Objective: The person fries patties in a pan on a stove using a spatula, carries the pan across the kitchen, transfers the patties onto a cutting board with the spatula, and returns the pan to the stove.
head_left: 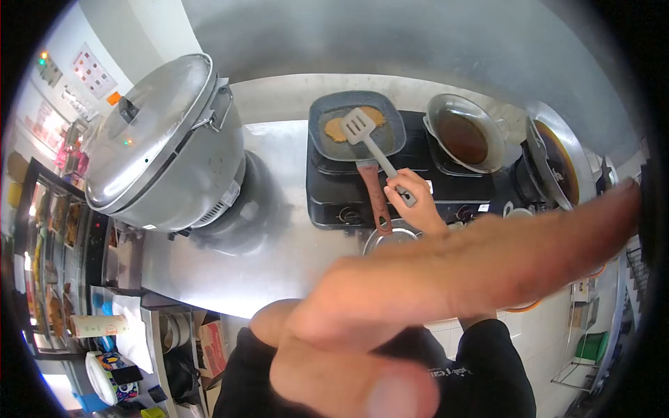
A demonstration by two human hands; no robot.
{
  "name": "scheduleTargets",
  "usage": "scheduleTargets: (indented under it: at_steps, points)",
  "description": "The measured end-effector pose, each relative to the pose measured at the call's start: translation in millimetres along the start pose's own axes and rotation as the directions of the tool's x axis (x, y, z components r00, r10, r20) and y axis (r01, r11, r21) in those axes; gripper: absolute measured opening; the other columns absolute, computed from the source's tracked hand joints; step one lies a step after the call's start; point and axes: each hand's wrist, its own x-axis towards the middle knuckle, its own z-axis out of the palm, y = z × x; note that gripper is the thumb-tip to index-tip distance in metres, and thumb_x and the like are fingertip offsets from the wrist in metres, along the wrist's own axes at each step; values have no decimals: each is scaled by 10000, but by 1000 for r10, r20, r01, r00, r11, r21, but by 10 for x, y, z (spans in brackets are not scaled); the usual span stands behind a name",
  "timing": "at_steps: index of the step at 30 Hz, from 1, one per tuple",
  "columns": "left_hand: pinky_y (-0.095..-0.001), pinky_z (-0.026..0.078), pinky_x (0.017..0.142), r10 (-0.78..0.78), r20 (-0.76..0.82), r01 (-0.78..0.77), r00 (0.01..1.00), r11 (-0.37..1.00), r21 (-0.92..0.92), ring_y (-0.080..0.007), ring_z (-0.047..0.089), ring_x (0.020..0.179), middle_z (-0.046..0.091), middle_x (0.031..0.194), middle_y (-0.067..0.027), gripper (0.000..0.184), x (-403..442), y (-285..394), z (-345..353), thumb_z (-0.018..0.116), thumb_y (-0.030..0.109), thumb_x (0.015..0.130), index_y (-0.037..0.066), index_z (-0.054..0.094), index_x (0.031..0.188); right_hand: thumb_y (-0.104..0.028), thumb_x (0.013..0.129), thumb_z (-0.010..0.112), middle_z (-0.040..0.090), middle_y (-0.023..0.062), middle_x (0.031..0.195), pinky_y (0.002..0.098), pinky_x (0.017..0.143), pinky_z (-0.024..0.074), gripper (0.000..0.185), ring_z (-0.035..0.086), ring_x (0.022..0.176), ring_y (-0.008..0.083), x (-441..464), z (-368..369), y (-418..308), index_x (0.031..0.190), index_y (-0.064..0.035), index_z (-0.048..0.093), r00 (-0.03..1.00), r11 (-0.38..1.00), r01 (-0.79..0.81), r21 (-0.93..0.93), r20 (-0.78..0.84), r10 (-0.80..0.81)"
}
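My right hand [411, 198] is closed round the handle of a grey slotted spatula [380, 155]. The spatula's head lies over golden-brown food [336, 129] in a square grey pan [399, 143], which has a reddish-brown handle pointing towards me. My left hand [390, 292] is very close to the camera and blurred. Its index finger stretches to the right and its thumb is apart below, with nothing seen between them. It covers part of the lower view, including much of my right forearm.
A large lidded metal pot [181, 167] stands left on the steel counter [279, 209]. Right of the pan, a pan of dark liquid [461, 139] sits on the black stove [327, 198], with another dark-liquid pan [557, 160] beyond. A food display case [59, 258] is far left.
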Motion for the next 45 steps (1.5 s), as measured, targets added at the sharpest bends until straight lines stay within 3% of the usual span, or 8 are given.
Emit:
scheduleTargets:
  at_steps: [11, 15, 20, 22, 24, 26, 36, 45]
  points:
    - [-413, 494, 991, -158, 137, 151, 978, 987, 64, -343, 599, 1183, 631, 1271, -220, 735, -471, -411, 63, 712, 402, 888, -62, 456, 1397, -124, 897, 673, 631, 111, 934, 347, 747, 484, 126, 636, 843, 255, 48, -196, -216, 908, -4, 633, 862, 780, 481, -401, 378, -338]
    - [-411, 492, 994, -594, -28, 559, 804, 740, 374, -340, 597, 1184, 631, 1271, -218, 727, -1331, -1538, -259, 709, 399, 889, -60, 459, 1394, -117, 858, 702, 588, 120, 836, 376, 667, 458, 129, 584, 739, 273, -28, -31, -179, 847, -8, 633, 993, 993, -118, 3, 18, 118]
    - [-410, 488, 997, -811, -250, 675, 530, 224, 703, -336, 595, 1186, 630, 1270, -215, 716, -1967, -2770, -717, 704, 396, 892, -58, 462, 1390, -130, 856, 716, 604, 106, 864, 387, 664, 478, 128, 612, 747, 242, -120, 196, 288, 839, -35, 633, 1000, 1000, -7, -2, -27, 7]
    - [-409, 487, 999, -836, -266, 643, 480, 129, 755, -334, 595, 1186, 630, 1270, -214, 712, -2020, -2948, -832, 702, 394, 892, -58, 464, 1388, -131, 855, 720, 598, 106, 862, 379, 660, 478, 129, 612, 745, 247, -66, 170, 533, 840, -41, 630, 891, 872, 421, -251, 296, -345]
    - [-408, 486, 1000, -851, -270, 622, 450, 81, 779, -333, 594, 1187, 630, 1270, -213, 708, -2072, -3072, -890, 700, 393, 893, -57, 465, 1387, -124, 855, 718, 582, 107, 849, 363, 677, 470, 134, 612, 763, 249, -166, 145, 371, 826, -44, 614, 987, 993, -119, -19, 103, 121]
    - [-408, 485, 1001, -861, -267, 603, 433, 56, 796, -331, 593, 1188, 630, 1270, -212, 704, -2085, -3146, -926, 698, 392, 894, -56, 466, 1385, -125, 867, 715, 581, 112, 857, 361, 705, 464, 144, 604, 788, 263, -134, 69, 59, 833, -33, 611, 996, 996, -82, 42, 22, 81]
    - [-405, 479, 1008, -847, -174, 621, 502, 212, 755, -324, 590, 1191, 629, 1269, -206, 684, -1793, -2892, -874, 689, 385, 898, -53, 473, 1377, -170, 870, 714, 623, 147, 957, 392, 777, 485, 171, 628, 860, 298, -121, 12, 11, 939, -27, 649, 994, 995, -80, 59, 79, 75]
    - [-402, 473, 1014, -263, 136, 200, 955, 912, 359, -317, 586, 1194, 628, 1269, -201, 665, -498, -677, -953, 681, 378, 902, -50, 479, 1370, -91, 864, 708, 602, 113, 919, 368, 775, 482, 124, 611, 865, 293, -124, 114, 92, 924, -16, 630, 999, 998, -41, 44, 29, 40]
